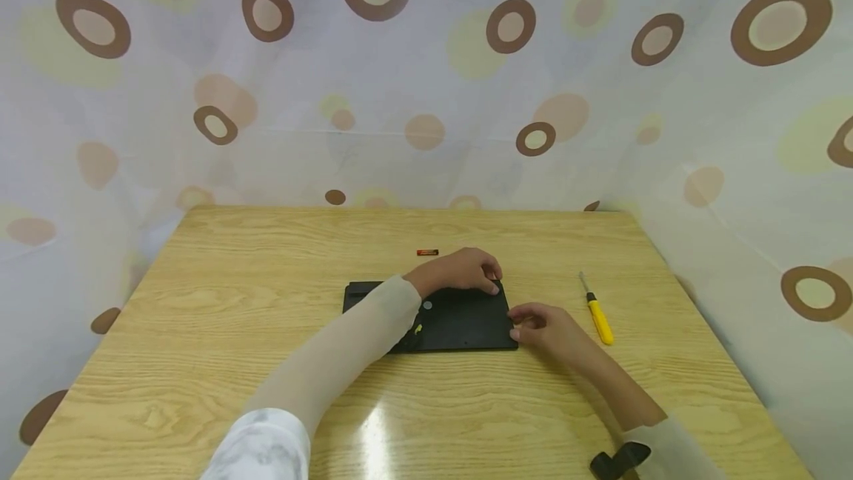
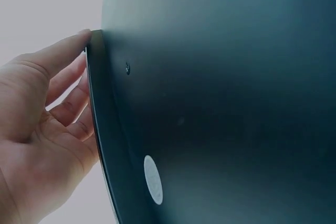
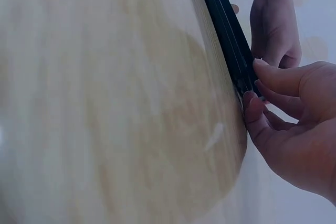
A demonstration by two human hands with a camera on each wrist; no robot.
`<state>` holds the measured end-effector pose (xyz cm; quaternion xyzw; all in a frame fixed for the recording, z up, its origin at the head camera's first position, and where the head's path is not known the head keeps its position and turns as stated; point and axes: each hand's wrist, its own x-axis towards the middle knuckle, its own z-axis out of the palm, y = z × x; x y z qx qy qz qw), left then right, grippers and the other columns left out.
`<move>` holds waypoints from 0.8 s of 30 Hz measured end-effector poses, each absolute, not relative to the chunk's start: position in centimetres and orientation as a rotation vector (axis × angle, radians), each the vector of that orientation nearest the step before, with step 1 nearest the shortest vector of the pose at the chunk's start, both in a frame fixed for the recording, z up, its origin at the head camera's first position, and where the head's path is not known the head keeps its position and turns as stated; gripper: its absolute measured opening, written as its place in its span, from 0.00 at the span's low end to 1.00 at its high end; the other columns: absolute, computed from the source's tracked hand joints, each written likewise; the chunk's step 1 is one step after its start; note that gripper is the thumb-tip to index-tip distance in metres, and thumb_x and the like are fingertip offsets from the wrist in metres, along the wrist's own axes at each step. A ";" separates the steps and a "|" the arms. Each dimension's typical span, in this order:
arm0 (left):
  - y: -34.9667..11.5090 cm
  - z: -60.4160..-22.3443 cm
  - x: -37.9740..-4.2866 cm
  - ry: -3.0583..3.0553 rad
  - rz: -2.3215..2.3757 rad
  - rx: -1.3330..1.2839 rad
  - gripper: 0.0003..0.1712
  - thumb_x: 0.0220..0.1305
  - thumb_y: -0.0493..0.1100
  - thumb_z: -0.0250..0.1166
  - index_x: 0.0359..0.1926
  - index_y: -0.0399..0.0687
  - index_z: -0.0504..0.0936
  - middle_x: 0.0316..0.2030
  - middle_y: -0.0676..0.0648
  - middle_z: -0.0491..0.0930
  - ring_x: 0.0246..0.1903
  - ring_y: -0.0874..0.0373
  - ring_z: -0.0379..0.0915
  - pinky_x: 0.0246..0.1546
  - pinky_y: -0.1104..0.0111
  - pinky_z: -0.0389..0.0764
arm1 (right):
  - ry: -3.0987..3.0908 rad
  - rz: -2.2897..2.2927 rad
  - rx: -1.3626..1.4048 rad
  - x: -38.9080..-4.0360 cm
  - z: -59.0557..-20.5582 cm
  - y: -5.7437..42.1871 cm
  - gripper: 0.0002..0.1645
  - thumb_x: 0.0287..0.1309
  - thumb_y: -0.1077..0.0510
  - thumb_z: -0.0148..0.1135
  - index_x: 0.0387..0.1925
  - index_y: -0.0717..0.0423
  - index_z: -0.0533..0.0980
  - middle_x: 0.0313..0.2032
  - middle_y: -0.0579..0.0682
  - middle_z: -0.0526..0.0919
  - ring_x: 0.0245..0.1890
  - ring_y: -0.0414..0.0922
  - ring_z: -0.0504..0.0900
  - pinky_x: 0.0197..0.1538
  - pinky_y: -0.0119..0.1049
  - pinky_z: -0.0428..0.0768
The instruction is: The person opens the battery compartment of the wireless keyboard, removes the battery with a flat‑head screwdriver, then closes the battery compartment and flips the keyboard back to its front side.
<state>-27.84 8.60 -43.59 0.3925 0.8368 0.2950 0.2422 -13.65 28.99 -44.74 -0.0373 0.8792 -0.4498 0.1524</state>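
Observation:
A flat black device (image 1: 466, 324), which looks like a keyboard lying face down, rests on the wooden table. A round pale sticker (image 2: 153, 180) and a small screw hole (image 2: 127, 68) show on its surface in the left wrist view. Reaching across it, my left hand (image 1: 466, 270) grips the far edge near the right corner, thumb on one side and fingers on the other. My right hand (image 1: 549, 328) pinches the device's right edge between thumb and fingertips. In the right wrist view both hands meet near its end, and the keys' side is hidden.
A small red and black battery (image 1: 427, 252) lies beyond the device. To the right is a screwdriver (image 1: 602, 324) with a yellow handle. Patterned cloth (image 1: 426, 80) hangs behind and beside the wooden table (image 1: 200, 332).

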 end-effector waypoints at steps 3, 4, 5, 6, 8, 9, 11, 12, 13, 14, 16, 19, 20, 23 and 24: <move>8.8 -43.6 -27.8 2.302 0.793 1.075 0.20 0.68 0.47 0.68 0.57 0.46 0.82 0.50 0.49 0.82 0.48 0.59 0.77 0.50 0.69 0.77 | 2.536 -1.266 -0.137 -13.3 -44.6 28.9 0.24 0.63 0.54 0.70 0.58 0.58 0.78 0.41 0.52 0.83 0.37 0.46 0.78 0.39 0.33 0.77; 8.8 -43.6 -27.8 2.306 0.789 1.075 0.20 0.68 0.47 0.69 0.57 0.47 0.82 0.50 0.49 0.82 0.48 0.59 0.77 0.50 0.69 0.77 | 2.541 -1.257 -0.150 -13.2 -44.6 28.9 0.24 0.62 0.54 0.70 0.58 0.58 0.79 0.40 0.51 0.83 0.36 0.46 0.78 0.38 0.33 0.77; 8.9 -43.6 -27.8 2.309 0.787 1.073 0.20 0.68 0.47 0.69 0.57 0.47 0.82 0.50 0.49 0.82 0.48 0.59 0.77 0.50 0.69 0.77 | 2.549 -1.245 -0.171 -13.1 -44.6 28.8 0.24 0.62 0.54 0.70 0.58 0.59 0.79 0.39 0.51 0.83 0.36 0.46 0.78 0.38 0.33 0.77; 8.9 -43.6 -27.7 2.313 0.783 1.077 0.19 0.68 0.47 0.69 0.57 0.47 0.82 0.50 0.49 0.82 0.48 0.59 0.77 0.49 0.69 0.77 | 2.558 -1.236 -0.182 -13.1 -44.6 28.8 0.24 0.62 0.54 0.70 0.57 0.59 0.79 0.39 0.51 0.82 0.36 0.46 0.77 0.37 0.32 0.76; 8.9 -43.7 -27.7 2.322 0.775 1.085 0.19 0.68 0.47 0.68 0.57 0.47 0.82 0.50 0.49 0.82 0.47 0.60 0.77 0.49 0.69 0.77 | 2.567 -1.227 -0.191 -13.0 -44.6 28.7 0.23 0.62 0.55 0.70 0.57 0.59 0.79 0.39 0.51 0.81 0.35 0.46 0.76 0.36 0.32 0.75; 8.9 -43.7 -27.7 2.329 0.766 1.093 0.19 0.68 0.47 0.68 0.57 0.47 0.82 0.50 0.49 0.82 0.46 0.60 0.77 0.49 0.69 0.77 | 2.573 -1.221 -0.194 -13.0 -44.6 28.6 0.23 0.62 0.55 0.70 0.57 0.59 0.79 0.39 0.51 0.81 0.36 0.46 0.76 0.36 0.32 0.75; 9.0 -43.7 -27.6 2.343 0.747 1.113 0.19 0.68 0.48 0.68 0.57 0.47 0.83 0.49 0.50 0.82 0.45 0.61 0.77 0.48 0.69 0.77 | 2.575 -1.220 -0.190 -13.0 -44.6 28.6 0.23 0.62 0.56 0.70 0.56 0.59 0.79 0.40 0.51 0.81 0.36 0.46 0.76 0.36 0.32 0.75; 9.0 -43.7 -27.6 2.353 0.735 1.126 0.19 0.68 0.48 0.68 0.56 0.47 0.83 0.49 0.50 0.82 0.45 0.61 0.77 0.48 0.70 0.78 | 2.575 -1.220 -0.188 -13.0 -44.6 28.6 0.23 0.62 0.56 0.70 0.57 0.59 0.79 0.40 0.51 0.81 0.36 0.46 0.76 0.35 0.33 0.75; 9.1 -43.7 -27.6 2.362 0.721 1.137 0.18 0.68 0.48 0.68 0.56 0.47 0.83 0.49 0.50 0.83 0.44 0.61 0.77 0.47 0.70 0.78 | 2.576 -1.221 -0.186 -12.9 -44.6 28.6 0.22 0.62 0.56 0.70 0.57 0.59 0.79 0.41 0.51 0.81 0.36 0.46 0.76 0.35 0.33 0.75; 9.1 -43.7 -27.6 2.375 0.702 1.149 0.18 0.68 0.48 0.68 0.56 0.48 0.84 0.49 0.50 0.83 0.44 0.61 0.77 0.47 0.70 0.78 | 2.576 -1.223 -0.182 -12.9 -44.7 28.6 0.22 0.62 0.56 0.70 0.56 0.59 0.79 0.41 0.51 0.81 0.36 0.46 0.76 0.35 0.33 0.75; 9.2 -43.6 -27.6 2.395 0.671 1.171 0.18 0.69 0.48 0.67 0.56 0.48 0.84 0.49 0.50 0.83 0.44 0.61 0.78 0.48 0.70 0.78 | 2.573 -1.230 -0.174 -12.9 -44.7 28.6 0.22 0.62 0.57 0.69 0.57 0.59 0.79 0.41 0.52 0.81 0.36 0.46 0.76 0.36 0.33 0.76; 9.2 -43.6 -27.8 2.425 0.635 1.193 0.18 0.69 0.50 0.66 0.56 0.49 0.84 0.50 0.51 0.84 0.45 0.62 0.79 0.48 0.70 0.79 | 2.581 -1.241 -0.162 -12.8 -44.6 28.5 0.22 0.63 0.57 0.69 0.57 0.58 0.79 0.45 0.53 0.82 0.40 0.46 0.79 0.38 0.32 0.78; 9.2 -43.5 -27.8 2.432 0.635 1.200 0.18 0.70 0.50 0.66 0.56 0.49 0.84 0.50 0.51 0.84 0.45 0.62 0.79 0.48 0.70 0.79 | 2.580 -1.251 -0.153 -12.7 -44.5 28.6 0.22 0.63 0.56 0.69 0.57 0.58 0.79 0.47 0.54 0.83 0.41 0.46 0.80 0.40 0.32 0.79; 8.9 -43.0 -28.0 2.446 0.667 1.223 0.19 0.70 0.50 0.66 0.57 0.49 0.84 0.49 0.52 0.84 0.44 0.62 0.79 0.46 0.70 0.79 | 2.554 -1.330 -0.109 -12.6 -44.0 28.7 0.24 0.64 0.54 0.69 0.59 0.57 0.78 0.55 0.57 0.82 0.47 0.47 0.84 0.46 0.34 0.82; 8.7 -42.6 -28.1 2.448 0.685 1.233 0.19 0.70 0.50 0.66 0.57 0.49 0.84 0.49 0.51 0.84 0.44 0.61 0.79 0.46 0.70 0.79 | 2.544 -1.360 -0.101 -12.5 -43.7 28.8 0.25 0.64 0.53 0.68 0.60 0.57 0.78 0.57 0.58 0.81 0.48 0.46 0.85 0.48 0.35 0.83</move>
